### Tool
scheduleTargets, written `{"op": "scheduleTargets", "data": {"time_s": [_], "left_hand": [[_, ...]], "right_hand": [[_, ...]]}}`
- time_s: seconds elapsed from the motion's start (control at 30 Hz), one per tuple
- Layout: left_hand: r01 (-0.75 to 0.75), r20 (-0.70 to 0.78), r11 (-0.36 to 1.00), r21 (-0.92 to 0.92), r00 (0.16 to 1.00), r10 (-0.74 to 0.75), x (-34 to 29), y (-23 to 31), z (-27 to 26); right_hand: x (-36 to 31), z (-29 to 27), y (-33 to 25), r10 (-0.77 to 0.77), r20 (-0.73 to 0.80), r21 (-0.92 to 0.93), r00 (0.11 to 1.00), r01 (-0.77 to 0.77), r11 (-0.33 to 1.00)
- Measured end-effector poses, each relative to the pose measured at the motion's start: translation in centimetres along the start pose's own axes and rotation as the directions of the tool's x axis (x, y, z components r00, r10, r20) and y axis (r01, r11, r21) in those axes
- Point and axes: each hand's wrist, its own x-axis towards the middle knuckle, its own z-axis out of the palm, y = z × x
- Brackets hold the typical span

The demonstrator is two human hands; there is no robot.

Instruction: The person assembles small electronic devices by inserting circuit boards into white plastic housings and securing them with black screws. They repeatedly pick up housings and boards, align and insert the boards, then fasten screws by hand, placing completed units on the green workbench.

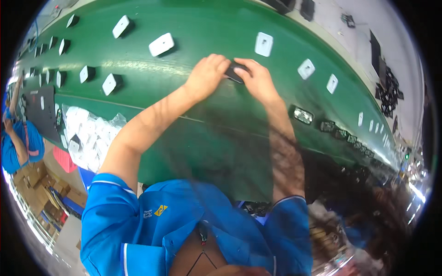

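Over the green work surface, both my arms reach forward and my hands meet at a small black rounded case. My right hand has its thumb and fingers closed round the right side of the case. On the left side, my left hand presses against it with curled fingers, which hide part of it. Close by on the green surface are a white rounded cover to the right and a white-topped black case to the left.
Several white-topped black cases stand along the left. White covers lie in a row to the right, with open cases holding circuit parts nearer me. A clear bag of white parts lies at left. Another person sits further left.
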Motion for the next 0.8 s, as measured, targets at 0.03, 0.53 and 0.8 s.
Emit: {"op": "scheduleTargets", "data": {"time_s": [0.03,0.53,0.8], "left_hand": [[0.027,0.03,0.999,-0.036,0.999,-0.026,0.4,-0.1,-0.2],[0.882,0.652,0.337,-0.329,0.47,-0.595,-3.7,-4.8,-8.3],[0.82,0.377,0.556,-0.139,0.563,-0.735,-4.9,-6.2,-8.1]], "right_hand": [[-0.6,-0.2,-0.2,-0.08,-0.092,-0.063,0.993,0.074,0.995],[-15.1,-7.3,9.9,-0.03,-0.565,-0.372,0.825,-0.222,0.901],[-12.3,-7.9,11.2,0.045,-0.435,-0.233,0.899,-0.161,0.959]]}}
